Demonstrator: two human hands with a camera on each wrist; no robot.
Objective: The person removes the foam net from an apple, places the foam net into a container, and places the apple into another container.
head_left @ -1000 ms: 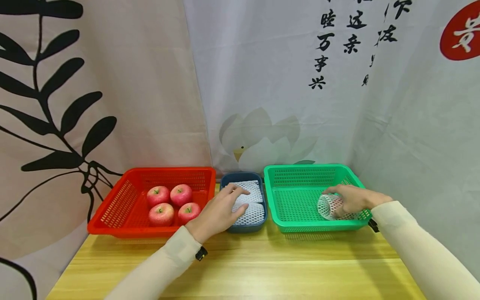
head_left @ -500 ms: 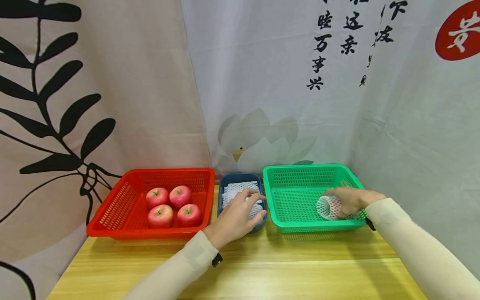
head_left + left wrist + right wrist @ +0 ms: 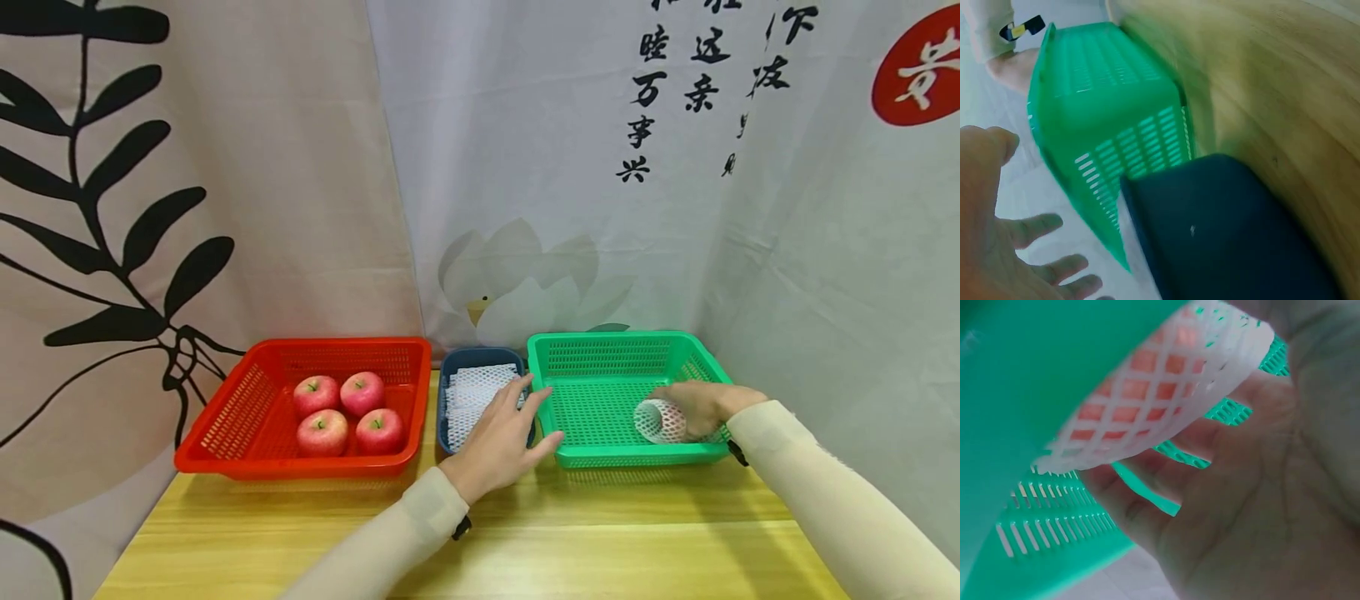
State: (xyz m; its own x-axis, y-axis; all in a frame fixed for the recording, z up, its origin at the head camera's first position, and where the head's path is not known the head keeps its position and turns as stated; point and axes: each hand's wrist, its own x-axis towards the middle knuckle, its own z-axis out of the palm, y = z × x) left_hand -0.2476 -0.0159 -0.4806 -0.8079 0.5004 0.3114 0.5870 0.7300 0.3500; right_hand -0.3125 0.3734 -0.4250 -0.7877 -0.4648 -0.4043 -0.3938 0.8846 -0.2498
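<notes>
My right hand is inside the green basket, its fingers round a pinkish-red apple in a white foam fruit net. In the right wrist view the net covers the apple, and my fingers reach along its far side; the basket wall hides part of it. My left hand hovers with spread fingers over the front right of the dark blue box and holds nothing. Flat white foam nets lie stacked in that box. In the left wrist view my fingers are apart from both containers.
On the left stands a red basket with several bare apples. The three containers stand in a row on the wooden table. A printed cloth hangs behind them.
My left hand has moved right from above the nets toward the green basket, uncovering more of the stack. The right hand and netted apple have stayed nearly in place.
</notes>
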